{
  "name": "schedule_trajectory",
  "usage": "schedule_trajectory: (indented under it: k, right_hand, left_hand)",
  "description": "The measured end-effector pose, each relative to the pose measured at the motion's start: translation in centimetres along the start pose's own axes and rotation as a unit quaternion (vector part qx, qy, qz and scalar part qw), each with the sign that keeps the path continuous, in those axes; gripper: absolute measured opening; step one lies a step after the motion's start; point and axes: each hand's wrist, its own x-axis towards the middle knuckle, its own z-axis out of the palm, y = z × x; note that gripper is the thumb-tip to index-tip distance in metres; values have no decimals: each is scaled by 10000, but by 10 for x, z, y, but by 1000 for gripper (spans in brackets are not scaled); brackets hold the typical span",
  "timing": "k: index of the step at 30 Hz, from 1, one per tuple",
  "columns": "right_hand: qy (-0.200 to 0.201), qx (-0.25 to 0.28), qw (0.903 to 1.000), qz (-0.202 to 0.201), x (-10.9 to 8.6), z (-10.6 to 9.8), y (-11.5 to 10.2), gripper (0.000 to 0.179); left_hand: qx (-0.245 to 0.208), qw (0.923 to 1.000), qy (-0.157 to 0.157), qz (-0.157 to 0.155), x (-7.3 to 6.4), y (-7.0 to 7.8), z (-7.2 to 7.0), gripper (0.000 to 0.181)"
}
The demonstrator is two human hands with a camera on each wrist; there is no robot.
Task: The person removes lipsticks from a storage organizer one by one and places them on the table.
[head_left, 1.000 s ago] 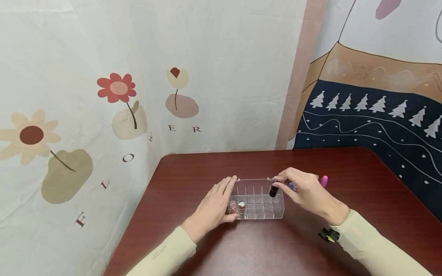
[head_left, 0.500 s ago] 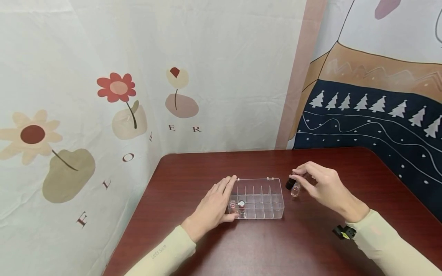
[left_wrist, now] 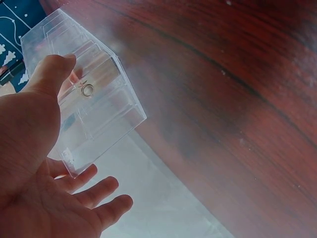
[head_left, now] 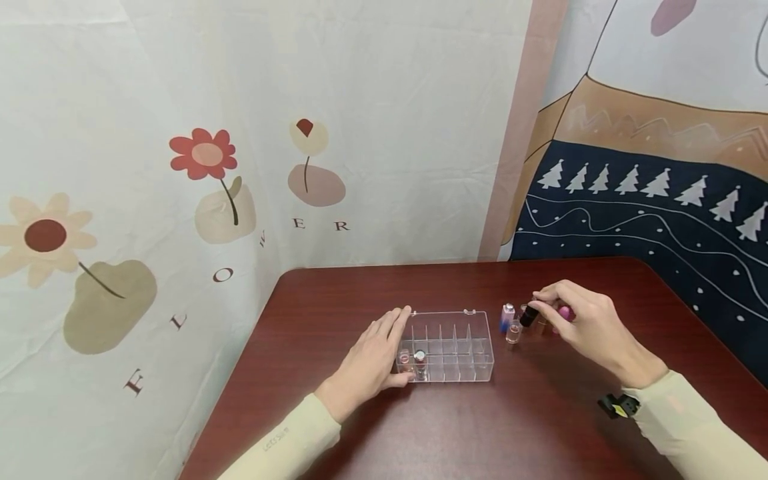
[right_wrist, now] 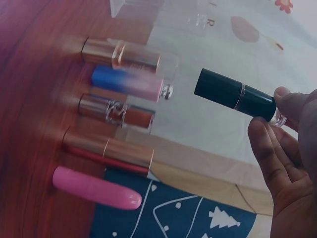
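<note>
My left hand (head_left: 369,353) holds the left end of a clear divided organizer box (head_left: 459,371), thumb at the front and fingers along the side towards the back. Two small tubes, one with a silver top (head_left: 420,355), stand in its front left compartments. My right hand (head_left: 585,327) pinches a black lipstick tube (right_wrist: 233,94) by its clear end. The tube hangs tilted above the table, right of the box. Beside it several lipsticks stand in a row: a blue-pink one (right_wrist: 128,83), a clear-capped one (right_wrist: 117,113), a gold-and-red one (right_wrist: 109,149) and a pink one (right_wrist: 96,187).
A gold tube with a clear cap (right_wrist: 121,54) stands at one end of the row. The reddish-brown table (head_left: 456,433) reaches back to a flower-print cloth (head_left: 390,133). A dark cloth with white trees (head_left: 636,200) hangs at the right.
My right hand has moved right with the black lipstick, from over the box's back right corner to the row of tubes. The left hand and the box have stayed in place.
</note>
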Motion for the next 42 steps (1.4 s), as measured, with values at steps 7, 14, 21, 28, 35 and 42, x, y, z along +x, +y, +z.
schedule_trajectory:
  k: [7, 14, 21, 28, 35, 42]
  right_hand:
    - [-199, -148, 9996, 144, -11, -1, 10, 62]
    - [-300, -80, 9993, 200, -24, 7, 20, 59]
    - [-488, 58, 9984, 297, -31, 14, 24, 44]
    - [-902, 20, 9943, 568, -37, 19, 23, 41]
    - [-1110, 52, 9907, 781, -42, 22, 21, 39]
    - [-1194, 96, 9895, 815, -46, 26, 21, 40]
  left_hand:
    - [25, 10000, 25, -27, 0, 0, 1, 132]
    - [36, 10000, 63, 1, 0, 0, 1, 133]
    - [2, 10000, 80, -5, 0, 0, 1, 133]
    - [55, 9999, 88, 4, 0, 0, 2, 133]
    - [83, 9999, 105, 26, -1, 0, 1, 133]
    - [62, 9999, 135, 16, -1, 0, 1, 133]
